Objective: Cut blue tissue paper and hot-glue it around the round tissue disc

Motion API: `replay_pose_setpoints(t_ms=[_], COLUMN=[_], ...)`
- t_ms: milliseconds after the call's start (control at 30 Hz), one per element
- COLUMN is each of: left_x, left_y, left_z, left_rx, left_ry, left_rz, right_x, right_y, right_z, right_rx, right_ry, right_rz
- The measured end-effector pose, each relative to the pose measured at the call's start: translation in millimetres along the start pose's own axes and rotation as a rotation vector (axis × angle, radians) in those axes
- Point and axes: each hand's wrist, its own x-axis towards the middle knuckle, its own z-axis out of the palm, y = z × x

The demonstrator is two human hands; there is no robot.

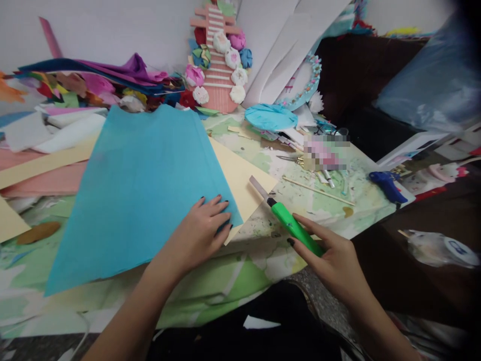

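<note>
A large blue paper sheet (143,185) lies over a cream sheet (240,175) on the table. My left hand (208,220) rests flat on the blue sheet near its right corner, fingers stretched out. In my right hand (334,255) is a green utility knife (295,228), gripped by its handle. Its blade is extended and points up and left, above the cream sheet's right corner. Whether the blade touches the paper, I cannot tell.
Scissors (289,158), a thin wooden stick (319,190) and a blue glue gun (389,185) lie at the right. Behind stands a pink guitar-shaped piece (218,75) with paper flowers. Coloured paper (93,75) is heaped at the back left. The table's front edge (210,291) has a green-patterned cloth.
</note>
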Motion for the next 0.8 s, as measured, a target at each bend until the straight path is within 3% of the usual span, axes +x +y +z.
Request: replay_pose_setpoints(t_ms=[200, 333, 433, 600, 800], left_x=[0.8, 3.7, 8.5, 19.1, 19.2], left_y=[10.1, 7.1, 3.7, 5.3, 12.1], left_z=[8.8, 2.3, -9.4, -21.6, -26.2], left_rx=[-0.066, -0.119, -0.104, -0.051, 0.024], left_ry=[0.182, 0.443, 0.559, 0.640, 0.549], left_rz=[-0.072, -0.342, -0.467, -0.423, -0.288], right_x=[-6.9, -10.9, -10.3, 2.6, 21.7], right_y=[2.9, -4.1, -14.3, -29.5, -35.4], right_z=[-12.8, -20.5, -21.4, -4.8, 26.0], right_rx=[-0.009, 0.016, 0.019, -0.014, -0.095], right_ry=[-0.017, -0.085, -0.127, -0.142, -0.129], right_rz=[-0.019, -0.083, -0.134, -0.197, -0.179])
